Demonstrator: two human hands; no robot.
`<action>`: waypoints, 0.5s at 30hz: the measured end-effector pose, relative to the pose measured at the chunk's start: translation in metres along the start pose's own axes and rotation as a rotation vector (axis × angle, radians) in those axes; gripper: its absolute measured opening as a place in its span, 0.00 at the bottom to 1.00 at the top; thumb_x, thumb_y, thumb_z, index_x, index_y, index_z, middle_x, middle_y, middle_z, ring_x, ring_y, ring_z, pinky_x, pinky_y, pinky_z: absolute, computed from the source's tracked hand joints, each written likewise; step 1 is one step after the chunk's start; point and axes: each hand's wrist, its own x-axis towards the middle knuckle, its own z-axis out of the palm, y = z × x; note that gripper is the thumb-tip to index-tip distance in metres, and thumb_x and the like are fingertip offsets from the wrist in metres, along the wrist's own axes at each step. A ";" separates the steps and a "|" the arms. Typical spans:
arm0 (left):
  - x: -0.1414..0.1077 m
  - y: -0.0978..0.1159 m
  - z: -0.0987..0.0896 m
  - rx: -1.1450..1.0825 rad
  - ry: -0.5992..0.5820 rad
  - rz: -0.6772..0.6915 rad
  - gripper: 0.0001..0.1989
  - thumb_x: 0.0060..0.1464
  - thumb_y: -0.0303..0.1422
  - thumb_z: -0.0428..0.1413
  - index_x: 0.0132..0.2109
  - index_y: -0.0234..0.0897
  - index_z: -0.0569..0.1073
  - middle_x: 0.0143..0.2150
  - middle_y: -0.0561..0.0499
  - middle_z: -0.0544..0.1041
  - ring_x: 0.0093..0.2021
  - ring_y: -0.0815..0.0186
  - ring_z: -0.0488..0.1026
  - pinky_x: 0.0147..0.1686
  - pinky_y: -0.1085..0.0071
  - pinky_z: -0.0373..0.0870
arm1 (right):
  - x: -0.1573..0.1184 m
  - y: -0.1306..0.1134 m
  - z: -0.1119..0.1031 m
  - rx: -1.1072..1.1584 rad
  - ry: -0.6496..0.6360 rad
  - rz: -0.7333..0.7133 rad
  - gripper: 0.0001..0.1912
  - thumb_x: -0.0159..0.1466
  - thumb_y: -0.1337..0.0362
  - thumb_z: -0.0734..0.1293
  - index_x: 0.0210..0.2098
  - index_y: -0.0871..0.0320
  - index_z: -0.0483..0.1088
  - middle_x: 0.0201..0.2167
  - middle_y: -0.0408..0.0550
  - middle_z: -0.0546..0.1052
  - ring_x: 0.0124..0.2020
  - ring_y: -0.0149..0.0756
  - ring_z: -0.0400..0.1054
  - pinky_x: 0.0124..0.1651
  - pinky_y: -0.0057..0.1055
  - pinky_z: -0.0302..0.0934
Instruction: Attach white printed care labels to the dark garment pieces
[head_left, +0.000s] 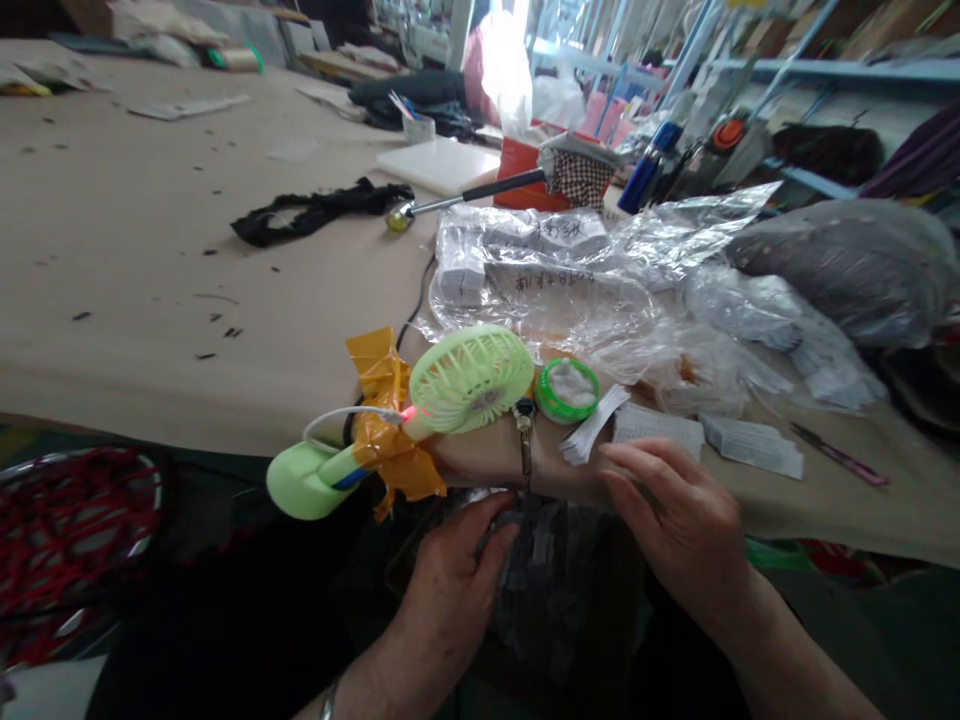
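Observation:
My left hand [461, 570] is closed just below the table edge, thumb and forefinger drawn together. Whatever lies between them is hidden. Beneath it hangs a bundle of dark grey strips [551, 570]. My right hand [690, 520] holds nothing, its fingers apart, close to a fanned stack of white labels [592, 428]. Two more label stacks, a middle one [656, 428] and a right one [752, 445], lie beyond it. A thin metal rod tool [526, 440] juts over the table edge between the hands. Beside it is a green round tub [568, 390] with white fluffy filling.
A lime-green fan [472, 378] is fixed to the table edge with brown tape [390, 445]. Clear plastic bags [555, 290] with white bundles lie behind. A pink pen [840, 455] rests at right. Further back are a black cloth strip [319, 212] and a yellow-headed hammer [399, 218].

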 end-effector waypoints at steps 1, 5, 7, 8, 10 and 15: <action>-0.001 -0.007 0.002 0.026 -0.010 -0.021 0.14 0.53 0.31 0.54 0.47 0.35 0.76 0.44 0.44 0.81 0.44 0.60 0.78 0.46 0.66 0.73 | 0.005 0.005 -0.002 -0.095 -0.027 -0.052 0.14 0.64 0.71 0.63 0.49 0.58 0.68 0.37 0.49 0.73 0.39 0.37 0.67 0.44 0.33 0.63; -0.006 -0.021 0.007 0.064 -0.070 -0.086 0.15 0.54 0.32 0.52 0.48 0.35 0.76 0.46 0.44 0.80 0.47 0.58 0.77 0.49 0.61 0.72 | 0.029 0.011 -0.002 -0.369 -0.277 -0.204 0.22 0.64 0.73 0.62 0.57 0.55 0.63 0.32 0.47 0.71 0.36 0.40 0.64 0.42 0.37 0.60; -0.009 -0.021 0.007 0.059 -0.102 -0.115 0.13 0.54 0.31 0.52 0.44 0.36 0.77 0.43 0.45 0.81 0.44 0.59 0.78 0.46 0.63 0.73 | 0.038 0.007 -0.001 -0.437 -0.373 -0.237 0.22 0.63 0.71 0.64 0.56 0.55 0.63 0.32 0.46 0.70 0.36 0.41 0.63 0.41 0.37 0.59; -0.010 -0.020 0.007 0.055 -0.112 -0.128 0.12 0.54 0.31 0.52 0.42 0.37 0.77 0.41 0.46 0.82 0.42 0.60 0.78 0.44 0.65 0.74 | 0.041 0.004 0.000 -0.458 -0.403 -0.245 0.20 0.62 0.70 0.65 0.54 0.54 0.65 0.31 0.46 0.70 0.36 0.42 0.63 0.41 0.37 0.58; -0.012 -0.018 0.006 0.048 -0.125 -0.155 0.11 0.53 0.30 0.52 0.39 0.38 0.78 0.38 0.48 0.82 0.39 0.61 0.79 0.40 0.67 0.74 | 0.045 0.001 0.001 -0.482 -0.431 -0.256 0.13 0.62 0.68 0.66 0.47 0.54 0.68 0.31 0.46 0.69 0.36 0.42 0.63 0.41 0.38 0.57; -0.015 -0.019 0.006 -0.006 -0.134 -0.207 0.09 0.53 0.30 0.53 0.37 0.40 0.78 0.34 0.50 0.82 0.36 0.61 0.79 0.37 0.69 0.74 | 0.046 0.003 -0.006 -0.518 -0.434 -0.280 0.06 0.61 0.71 0.64 0.35 0.54 0.70 0.29 0.47 0.68 0.34 0.42 0.62 0.39 0.38 0.56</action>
